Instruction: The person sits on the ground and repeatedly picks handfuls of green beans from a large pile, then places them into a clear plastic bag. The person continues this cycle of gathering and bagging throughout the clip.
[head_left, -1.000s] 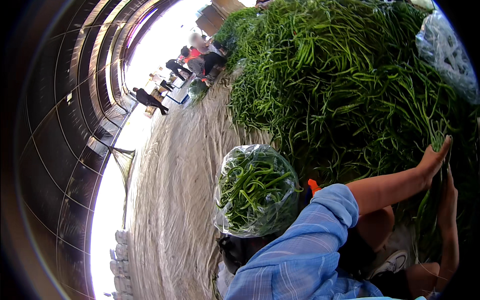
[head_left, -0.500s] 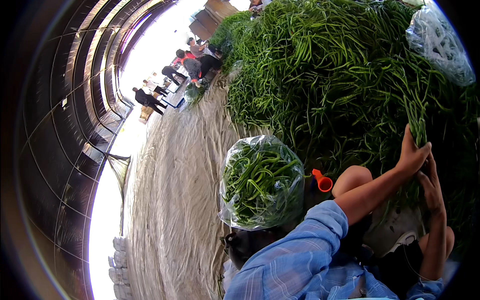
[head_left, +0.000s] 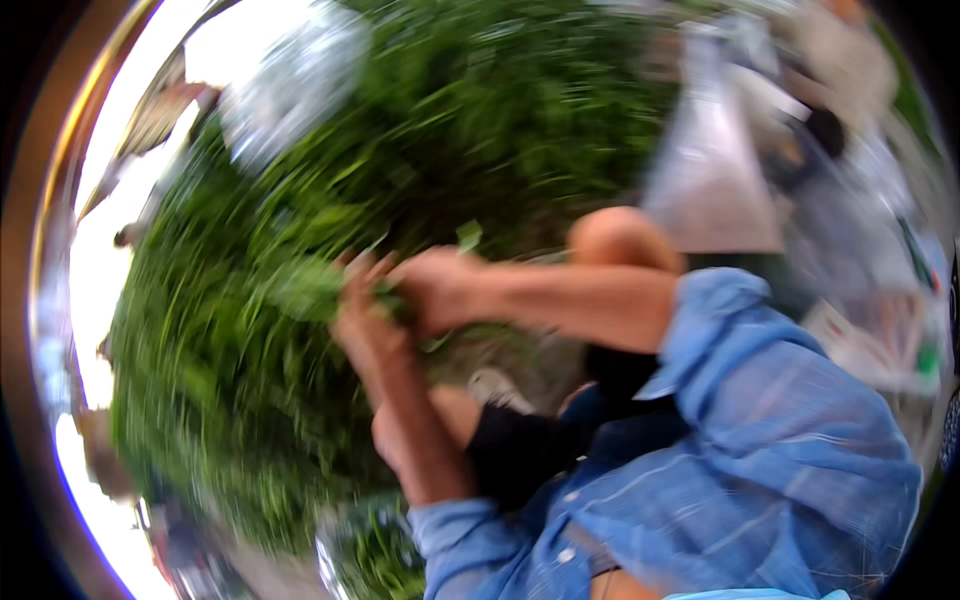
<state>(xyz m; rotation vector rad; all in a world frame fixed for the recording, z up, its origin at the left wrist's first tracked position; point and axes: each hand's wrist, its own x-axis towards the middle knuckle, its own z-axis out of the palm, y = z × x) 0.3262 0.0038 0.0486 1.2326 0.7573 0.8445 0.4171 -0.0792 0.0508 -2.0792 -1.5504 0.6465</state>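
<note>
The whole picture is smeared by motion. My left hand (head_left: 368,318) is closed around a bunch of long green chillies (head_left: 305,288), which points left over a big heap of green chillies (head_left: 250,390). Against it, my right hand (head_left: 437,288) is closed at the near end of the bunch, with bits of green showing between the two hands. The fingers of the right hand are partly hidden and blurred. Both hands are above my bent legs, at the heap's near edge.
A crumpled clear plastic bag (head_left: 295,85) lies at the far left of the heap. Near me at the lower left stands a clear bag of chillies (head_left: 375,555). Pale plastic bags (head_left: 710,170) and blurred packages (head_left: 870,340) lie to the right.
The view has swung to the right, so the heap now fills the left and the bags on the right have appeared. My hands still hold the bunch, now close together.
</note>
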